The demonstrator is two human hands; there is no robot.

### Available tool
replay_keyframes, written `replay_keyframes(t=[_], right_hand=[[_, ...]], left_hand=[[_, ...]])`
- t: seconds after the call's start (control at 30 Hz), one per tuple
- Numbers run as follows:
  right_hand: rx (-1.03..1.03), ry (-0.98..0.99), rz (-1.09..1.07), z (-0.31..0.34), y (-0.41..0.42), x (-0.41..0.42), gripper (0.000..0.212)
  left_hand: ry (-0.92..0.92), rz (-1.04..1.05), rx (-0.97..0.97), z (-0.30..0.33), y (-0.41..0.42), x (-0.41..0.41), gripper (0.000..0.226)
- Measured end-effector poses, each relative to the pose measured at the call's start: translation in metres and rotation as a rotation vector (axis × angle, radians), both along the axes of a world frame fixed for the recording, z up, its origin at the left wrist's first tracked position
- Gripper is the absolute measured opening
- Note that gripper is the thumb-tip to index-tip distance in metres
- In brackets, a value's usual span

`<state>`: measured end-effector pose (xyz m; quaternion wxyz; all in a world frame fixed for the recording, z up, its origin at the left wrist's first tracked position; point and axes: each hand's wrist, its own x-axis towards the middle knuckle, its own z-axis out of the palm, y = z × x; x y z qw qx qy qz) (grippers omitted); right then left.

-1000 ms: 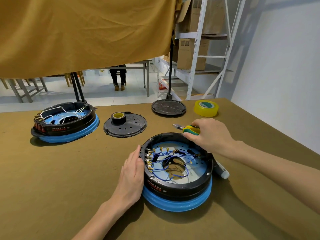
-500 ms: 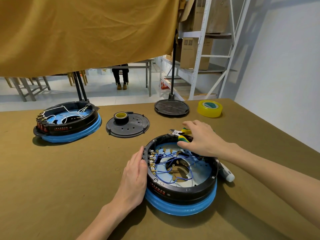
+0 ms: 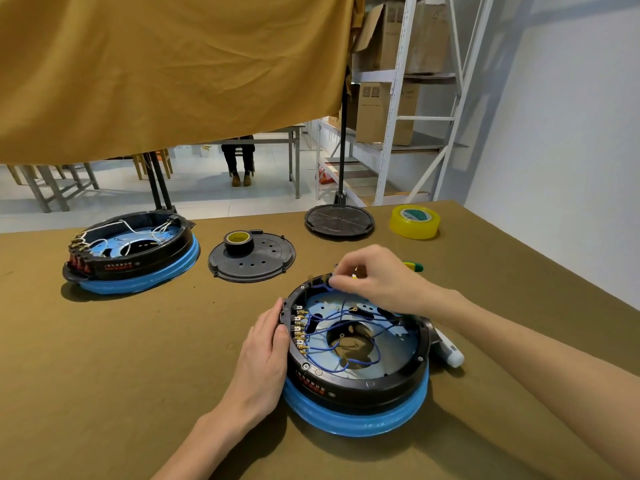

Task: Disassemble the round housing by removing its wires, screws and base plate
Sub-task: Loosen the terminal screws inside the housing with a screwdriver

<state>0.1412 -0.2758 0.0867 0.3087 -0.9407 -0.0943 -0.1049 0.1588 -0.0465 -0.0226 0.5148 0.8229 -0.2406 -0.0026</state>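
Wire removal: brace the black round housing (image 3: 360, 344) with the flat, straight-fingered left hand (image 3: 265, 355); right hand (image 3: 372, 282) fingers pinch 1 blue wire (image 3: 323, 288). Pull straight off its terminal.

Glossy black plastic housing (image 3: 360, 386) on a smooth blue ring (image 3: 356, 419) — matt olive cloth table (image 3: 104, 375), wrinkled mustard curtain (image 3: 166, 71).

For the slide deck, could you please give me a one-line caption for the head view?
Left hand steadies the round housing while right hand pinches a blue wire at its far rim.
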Motion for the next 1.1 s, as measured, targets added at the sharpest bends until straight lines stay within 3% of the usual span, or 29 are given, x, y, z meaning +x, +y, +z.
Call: replay_keyframes(t=[0.13, 0.27, 0.43, 0.63, 0.87, 0.97, 1.1], right_hand=[[0.197, 0.061, -0.059, -0.001, -0.018, -0.007, 0.017], [0.156, 0.161, -0.031, -0.008, -0.009, -0.007, 0.017], [-0.030, 0.318, 0.064, 0.015, 0.006, 0.013, 0.025], [-0.166, 0.163, -0.091, 0.018, -0.019, 0.007, 0.023], [-0.253, 0.161, -0.001, 0.018, -0.007, -0.004, 0.019], [-0.289, 0.270, 0.095, 0.007, -0.002, -0.014, 0.015], [-0.262, 0.433, 0.101, 0.015, -0.021, -0.021, 0.017]], left_hand=[[0.044, -0.002, -0.020, 0.005, -0.004, 0.000, 0.070], [0.041, 0.014, -0.022, 0.005, -0.008, 0.001, 0.056], [0.039, -0.006, -0.015, 0.007, -0.004, -0.001, 0.068], [0.025, 0.004, -0.041, 0.009, -0.003, -0.002, 0.069], [0.027, -0.007, -0.032, 0.008, -0.004, -0.001, 0.070], [0.010, -0.003, -0.030, 0.006, -0.005, 0.001, 0.068], [0.005, 0.070, -0.074, 0.007, -0.009, 0.012, 0.048]])
